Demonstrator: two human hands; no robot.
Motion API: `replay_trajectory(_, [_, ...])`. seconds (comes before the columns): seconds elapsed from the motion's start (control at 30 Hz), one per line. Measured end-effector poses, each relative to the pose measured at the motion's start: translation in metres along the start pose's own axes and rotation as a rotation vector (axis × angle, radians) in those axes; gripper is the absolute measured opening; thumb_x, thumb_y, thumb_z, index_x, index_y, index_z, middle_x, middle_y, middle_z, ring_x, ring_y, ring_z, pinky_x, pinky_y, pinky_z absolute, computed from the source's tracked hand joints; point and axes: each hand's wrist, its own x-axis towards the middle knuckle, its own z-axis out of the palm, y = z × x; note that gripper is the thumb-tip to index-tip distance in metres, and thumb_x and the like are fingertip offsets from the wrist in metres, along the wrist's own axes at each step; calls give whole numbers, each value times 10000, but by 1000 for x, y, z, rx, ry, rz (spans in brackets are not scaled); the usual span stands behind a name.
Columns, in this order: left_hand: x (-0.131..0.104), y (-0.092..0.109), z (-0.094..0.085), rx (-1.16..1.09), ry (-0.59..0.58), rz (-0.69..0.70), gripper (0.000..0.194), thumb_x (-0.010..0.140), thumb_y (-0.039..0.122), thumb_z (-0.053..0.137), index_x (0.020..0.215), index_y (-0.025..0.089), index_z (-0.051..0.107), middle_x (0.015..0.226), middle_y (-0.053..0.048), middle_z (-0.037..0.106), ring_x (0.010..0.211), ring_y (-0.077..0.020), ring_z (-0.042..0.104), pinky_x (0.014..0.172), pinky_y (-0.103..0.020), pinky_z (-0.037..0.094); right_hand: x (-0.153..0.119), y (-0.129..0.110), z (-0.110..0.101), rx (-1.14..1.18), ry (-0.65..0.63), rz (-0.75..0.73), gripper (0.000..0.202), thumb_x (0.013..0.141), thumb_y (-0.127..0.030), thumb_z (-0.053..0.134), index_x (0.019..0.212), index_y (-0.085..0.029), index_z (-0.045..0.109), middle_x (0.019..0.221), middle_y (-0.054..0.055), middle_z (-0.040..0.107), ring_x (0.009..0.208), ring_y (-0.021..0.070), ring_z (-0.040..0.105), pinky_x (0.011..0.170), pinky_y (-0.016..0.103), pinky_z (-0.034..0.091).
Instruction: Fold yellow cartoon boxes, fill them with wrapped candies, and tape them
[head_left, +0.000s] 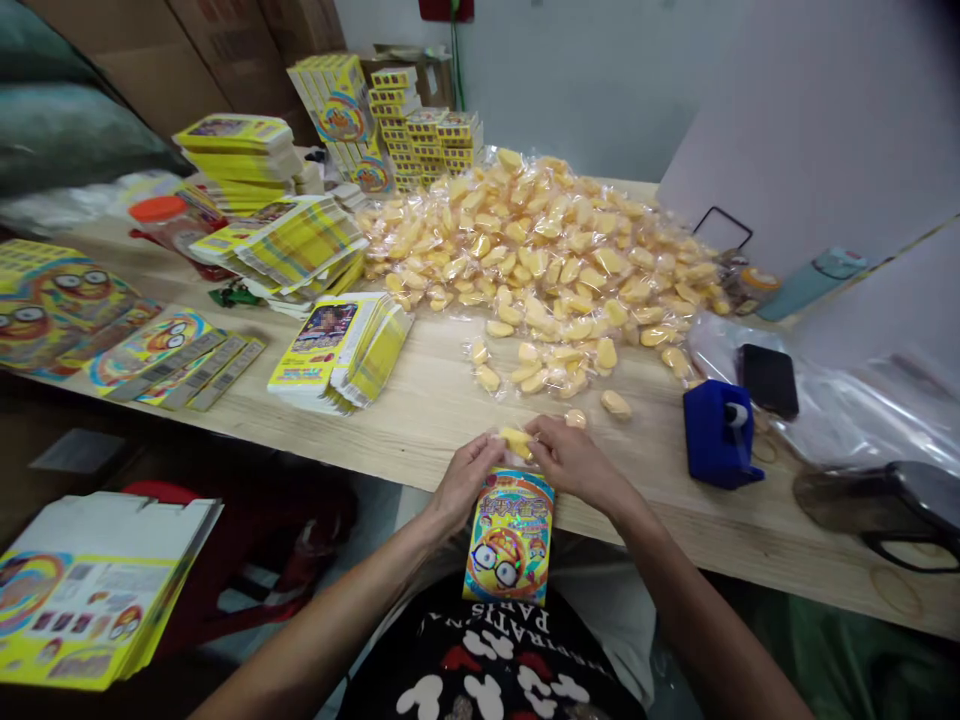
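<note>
At the table's front edge, my left hand (466, 482) and my right hand (574, 460) pinch the two sides of a yellow oval piece in a clear wrapper (516, 443). Just below them a colourful printed box (510, 540) with a cartoon face in glasses stands against my body, its top end under my fingers. Whether the fingers also touch the box cannot be made out. A few loose yellow pieces (616, 404) lie just beyond my right hand. Behind them spreads a large heap of wrapped yellow pieces (540, 240).
Flat yellow cartons (341, 350) lie stacked to the left, with more piles (289, 240) behind. Finished-looking boxes (337, 100) stand at the back. On the right are a blue tape dispenser (718, 435), a phone (769, 380), plastic bags (885, 410) and a dark-handled jug (885, 510).
</note>
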Motion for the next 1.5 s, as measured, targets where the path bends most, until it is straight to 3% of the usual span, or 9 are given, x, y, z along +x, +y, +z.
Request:
replay_trajectory(0.13, [-1,-3,-2,73,36,32,343,812,404,751,711,161,531,641,47,510,562,-74,446,549,-184,351,10,8,1,174,29,120,164,920,-211,480,1063,-201,559,756,14,714,706,184,719,632,264,461])
replay_trajectory(0.2, [0,-1,-2,56,15,45,210,804,326,743,889,171,631,766,18,628,639,-104,547,605,-202,416,9,11,-4,201,61,152,164,932,-242,464,1056,-197,561,732,13,712,708,194,738,604,258,457])
replay_trajectory(0.33, [7,7,-7,200,-134,30,439,806,208,632,1244,189,667,1041,-53,734,812,-175,660,744,-280,503,4,15,-13,138,20,109,142,905,-255,486,959,-205,607,693,9,709,698,204,737,585,257,439])
replay_trajectory(0.6, [16,25,-26,835,-222,482,292,938,237,559,1166,197,739,1142,-91,714,1037,-205,662,918,-336,505,0,29,-5,291,23,201,138,884,-313,512,943,-219,594,733,13,724,687,196,726,572,251,475])
replay_trajectory(0.93, [16,33,-22,1158,-285,532,162,943,179,488,982,171,645,938,-57,630,832,-180,585,779,-315,470,20,16,-5,202,105,47,128,896,-292,501,930,-214,596,650,-17,632,603,164,614,549,247,407])
replay_trajectory(1.07, [14,24,-25,1019,-257,475,191,952,240,509,772,179,535,803,-17,543,747,-153,522,712,-285,427,25,9,-6,262,-54,51,120,896,-226,477,936,-206,588,655,-21,642,595,157,630,555,239,420])
replay_trajectory(1.23, [8,10,-26,332,-56,204,405,932,457,620,1235,229,478,781,38,575,655,-120,543,622,-228,423,21,13,2,-29,-141,-130,193,907,-146,471,924,-195,656,822,33,707,757,175,655,708,282,463])
replay_trajectory(1.33, [8,8,-24,315,-131,207,469,880,460,696,1260,212,574,957,-36,678,814,-159,632,723,-259,479,10,-2,1,-192,-239,-230,214,897,-113,479,877,-183,681,884,71,707,815,196,648,786,325,486])
replay_trajectory(1.5, [12,5,-22,482,-97,144,298,857,426,698,964,149,721,868,-50,713,744,-174,631,660,-267,475,-51,-67,-41,-2,74,-236,402,953,-168,466,1315,-298,583,1215,104,664,1157,295,603,969,513,505])
